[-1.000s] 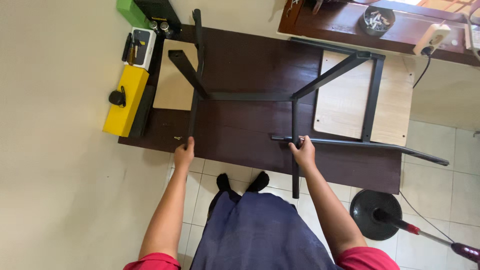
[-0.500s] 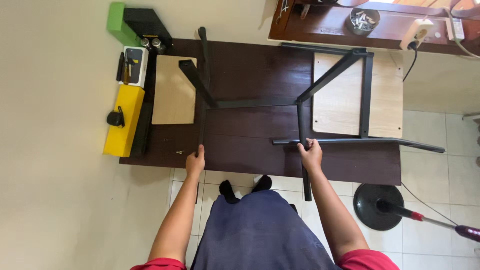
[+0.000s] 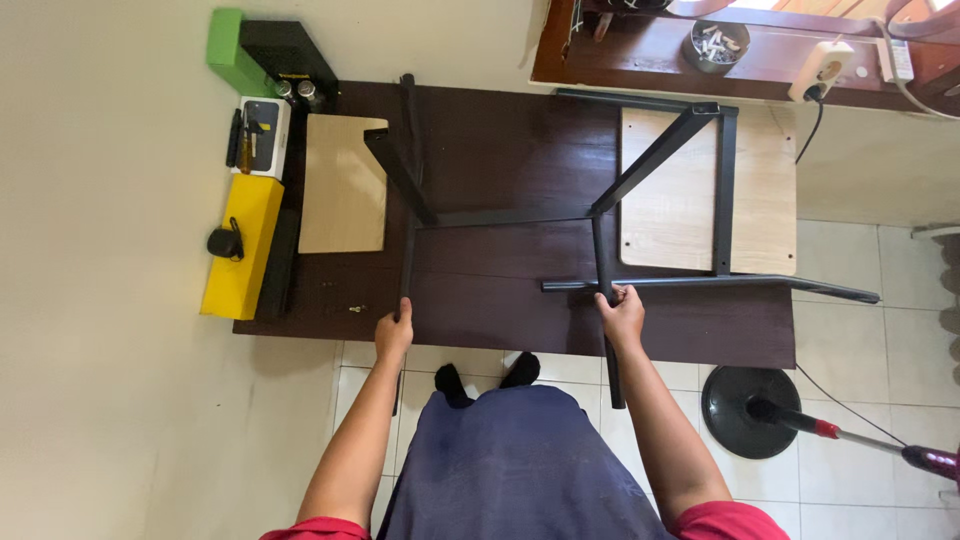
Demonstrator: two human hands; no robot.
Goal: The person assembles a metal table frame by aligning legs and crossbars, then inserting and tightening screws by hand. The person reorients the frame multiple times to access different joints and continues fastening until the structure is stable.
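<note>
A black metal frame (image 3: 510, 215) of joined bars lies on the dark brown table (image 3: 500, 130). My left hand (image 3: 394, 333) grips the near end of its left upright bar at the table's front edge. My right hand (image 3: 622, 312) is closed around the right upright bar where it crosses a long horizontal bar (image 3: 720, 284). That right bar sticks out past the table edge toward me. Two light wooden panels lie under the frame, a small one (image 3: 343, 183) at the left and a larger one (image 3: 660, 215) at the right.
A yellow box (image 3: 240, 248) with a small black object on it, a white box (image 3: 262, 135) and a green and black case (image 3: 262, 52) line the table's left edge. Small screws (image 3: 355, 309) lie near my left hand. A round black stand base (image 3: 750, 412) sits on the tiled floor at right.
Both hands keep their grip on the frame. The view has shifted slightly; the frame looks to have slid a little toward the table's front edge.
</note>
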